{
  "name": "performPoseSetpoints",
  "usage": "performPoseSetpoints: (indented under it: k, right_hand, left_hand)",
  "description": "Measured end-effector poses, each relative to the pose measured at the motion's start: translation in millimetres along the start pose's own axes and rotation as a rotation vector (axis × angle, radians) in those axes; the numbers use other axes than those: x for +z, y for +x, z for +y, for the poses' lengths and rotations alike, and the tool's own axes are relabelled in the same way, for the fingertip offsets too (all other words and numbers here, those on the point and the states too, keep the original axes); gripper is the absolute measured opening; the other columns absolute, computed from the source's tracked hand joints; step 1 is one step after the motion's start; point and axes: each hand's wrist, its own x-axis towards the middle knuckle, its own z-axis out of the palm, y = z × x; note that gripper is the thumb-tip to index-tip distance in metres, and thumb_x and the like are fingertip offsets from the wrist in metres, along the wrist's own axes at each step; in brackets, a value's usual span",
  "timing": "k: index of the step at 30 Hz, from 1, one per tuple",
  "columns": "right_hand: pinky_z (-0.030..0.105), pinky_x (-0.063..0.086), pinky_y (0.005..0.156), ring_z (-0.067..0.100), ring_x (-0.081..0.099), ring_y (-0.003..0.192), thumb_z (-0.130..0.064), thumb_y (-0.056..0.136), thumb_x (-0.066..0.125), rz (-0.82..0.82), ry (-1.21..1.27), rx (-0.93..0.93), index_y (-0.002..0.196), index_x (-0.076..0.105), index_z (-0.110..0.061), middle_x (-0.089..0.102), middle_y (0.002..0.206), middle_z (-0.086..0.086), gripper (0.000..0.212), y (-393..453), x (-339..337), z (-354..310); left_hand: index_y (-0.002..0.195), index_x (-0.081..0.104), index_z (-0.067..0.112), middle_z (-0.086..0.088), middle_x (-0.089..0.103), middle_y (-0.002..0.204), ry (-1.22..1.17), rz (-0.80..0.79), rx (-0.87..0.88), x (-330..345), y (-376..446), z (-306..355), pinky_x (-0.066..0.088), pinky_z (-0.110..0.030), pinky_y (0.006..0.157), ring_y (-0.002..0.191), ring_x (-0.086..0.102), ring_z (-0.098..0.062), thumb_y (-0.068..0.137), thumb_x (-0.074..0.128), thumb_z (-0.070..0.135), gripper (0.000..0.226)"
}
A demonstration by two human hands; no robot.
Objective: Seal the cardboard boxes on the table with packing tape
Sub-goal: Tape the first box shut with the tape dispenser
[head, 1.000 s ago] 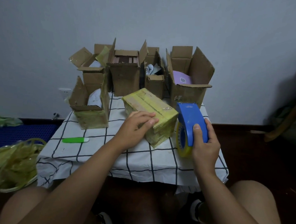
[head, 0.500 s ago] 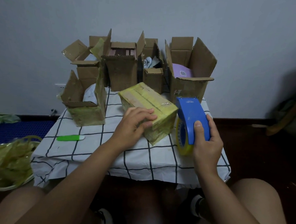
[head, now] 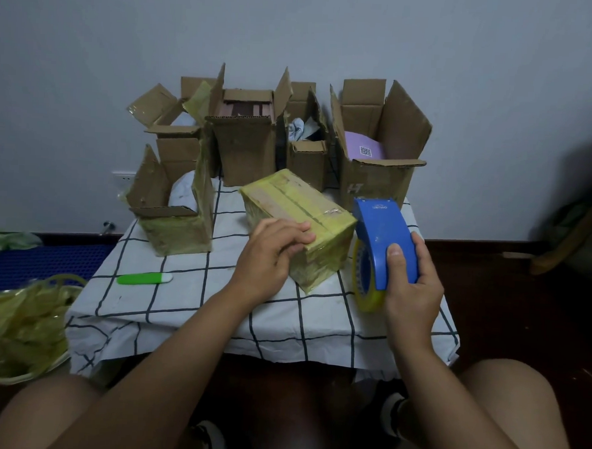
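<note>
My left hand (head: 272,254) is resting on the near corner of the closed cardboard box wrapped in yellowish tape (head: 296,221), fingers bent over its top edge and holding it down against the small table covered in a white cloth with a dark grid (head: 194,308). My right hand (head: 409,285) is gripping the blue plastic tape dispenser (head: 381,239), thumb pressing on its broad blue back and fingers curling round the far side, so the tool is standing upright just beside the right end of the taped box. The yellow roll of packing tape (head: 365,289) is showing under the blue shell, its lower edge sitting at the cloth; whether the roll is touching the box I cannot tell. Five open cardboard boxes are waiting behind. The nearest, a tape-streaked open box with white stuffing (head: 175,218), is standing at the left of the table, flaps up. Behind it a smaller open box (head: 175,142) is sitting at the back left, then a taller open box with reddish contents (head: 245,142), then a narrow open box holding white packing (head: 307,149), and at the back right a large open box with a purple item bearing a square code label (head: 377,160). A green and white pen-shaped tool (head: 144,279) is lying on the cloth to my left, well apart from the boxes. A heap of crumpled yellowish tape scraps (head: 18,326) is filling a basket off the table's left side.
</note>
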Motion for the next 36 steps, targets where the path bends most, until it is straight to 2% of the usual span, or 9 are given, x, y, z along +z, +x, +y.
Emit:
performPoseSetpoints:
  k: [5, 7, 14, 22, 27, 30, 32, 34, 36]
  right_hand:
    - [0.0, 0.043, 0.071, -0.027, 0.054, 0.09, -0.029, 0.098, 0.061, -0.002, 0.005, 0.001, 0.143, 0.051, -0.02, 0.057, 0.113, -0.022, 0.047, 0, 1, -3]
    - [0.0, 0.044, 0.07, -0.027, 0.054, 0.089, -0.03, 0.098, 0.061, -0.002, 0.004, 0.009, 0.144, 0.051, -0.021, 0.057, 0.114, -0.018, 0.048, 0, 1, -3]
    - [0.007, 0.051, 0.079, -0.025, 0.055, 0.089, -0.037, 0.099, 0.057, 0.027, 0.013, 0.034, 0.144, 0.049, -0.028, 0.057, 0.113, -0.022, 0.047, 0, 4, -3]
    - [0.003, 0.047, 0.075, -0.022, 0.056, 0.09, -0.039, 0.099, 0.056, 0.011, -0.013, 0.044, 0.145, 0.049, -0.027, 0.058, 0.122, -0.012, 0.048, 1, 5, -5]
    - [0.026, 0.051, 0.095, -0.006, 0.058, 0.1, -0.04, 0.099, 0.055, 0.003, -0.025, 0.048, 0.144, 0.048, -0.028, 0.057, 0.111, -0.026, 0.047, 3, 2, -8]
    - [0.031, 0.052, 0.097, 0.002, 0.06, 0.105, -0.041, 0.099, 0.055, 0.0, -0.023, 0.042, 0.144, 0.049, -0.028, 0.058, 0.112, -0.022, 0.047, 5, 0, -6]
    - [0.028, 0.053, 0.094, 0.003, 0.061, 0.105, -0.042, 0.099, 0.056, -0.011, -0.018, 0.041, 0.144, 0.049, -0.029, 0.06, 0.119, -0.013, 0.048, 4, 1, -4]
    - [0.013, 0.051, 0.082, -0.005, 0.06, 0.099, -0.041, 0.098, 0.056, -0.026, -0.015, 0.041, 0.144, 0.048, -0.03, 0.06, 0.122, -0.01, 0.048, 3, 1, -3]
    - [0.005, 0.047, 0.071, -0.011, 0.059, 0.093, -0.041, 0.099, 0.056, -0.033, -0.016, 0.041, 0.145, 0.048, -0.029, 0.06, 0.121, -0.009, 0.048, 2, 2, -4]
  left_hand:
    - [0.115, 0.068, 0.03, 0.015, 0.06, 0.128, -0.065, -0.144, -0.039, -14, -3, -3, 0.027, -0.016, 0.103, 0.123, 0.047, -0.015, 0.093, 0.053, 0.044, 0.03]
    - [0.108, 0.068, 0.033, 0.016, 0.061, 0.125, -0.079, -0.101, -0.081, -13, -3, 2, 0.029, -0.016, 0.1, 0.12, 0.049, -0.016, 0.087, 0.056, 0.053, 0.032]
    - [0.094, 0.068, 0.016, 0.007, 0.067, 0.111, 0.093, 0.05, -0.043, 5, -3, 18, 0.045, -0.033, 0.086, 0.104, 0.052, -0.016, 0.091, 0.052, 0.04, 0.029]
    - [0.091, 0.064, 0.011, 0.0, 0.066, 0.099, 0.315, 0.02, 0.056, 4, -2, 26, 0.05, -0.034, 0.073, 0.095, 0.053, -0.019, 0.093, 0.05, 0.036, 0.029]
    - [0.1, 0.06, 0.013, -0.001, 0.064, 0.101, 0.279, -0.056, 0.055, -16, -8, 21, 0.051, -0.044, 0.074, 0.096, 0.055, -0.021, 0.093, 0.051, 0.02, 0.013]
    - [0.118, 0.058, 0.018, 0.002, 0.056, 0.107, 0.305, -0.153, 0.078, -34, -14, 22, 0.045, -0.034, 0.077, 0.099, 0.047, -0.016, 0.095, 0.047, 0.025, 0.027]
    - [0.127, 0.059, 0.021, 0.004, 0.052, 0.108, 0.361, -0.178, 0.068, -38, -12, 23, 0.04, -0.029, 0.078, 0.1, 0.045, -0.014, 0.094, 0.046, 0.041, 0.04]
    - [0.121, 0.065, 0.021, 0.003, 0.054, 0.11, 0.383, -0.164, 0.063, -34, -9, 23, 0.043, -0.03, 0.079, 0.102, 0.048, -0.015, 0.089, 0.049, 0.052, 0.047]
    - [0.11, 0.069, 0.017, 0.001, 0.06, 0.112, 0.359, -0.113, 0.075, -23, -8, 24, 0.048, -0.035, 0.079, 0.102, 0.053, -0.018, 0.089, 0.054, 0.045, 0.038]
